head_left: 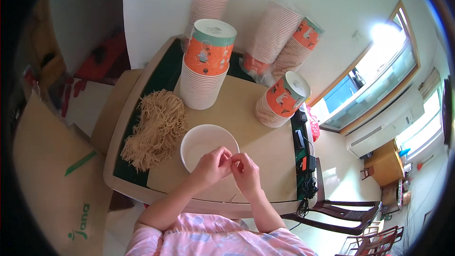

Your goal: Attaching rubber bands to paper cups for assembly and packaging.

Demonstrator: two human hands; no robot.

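My left hand [214,165] and my right hand [245,173] meet at the fingertips over the right rim of a white round bowl [195,143]. Both are closed in a pinch, and whatever sits between the fingers is too small to make out. The bowl's visible inside is plain white. Left of it lies a tangled heap of thin beige strings [159,128]. A short pale strand [233,198] rests near the front edge of the table, below my hands.
Upside-down stacked paper tubs, orange and green, stand behind the bowl [204,83] and to its right [282,102]. Wrapped stacks [275,33] line the wall. Black cables [309,187] and a charger lie at the table's right edge. A large cardboard box [52,180] is at left.
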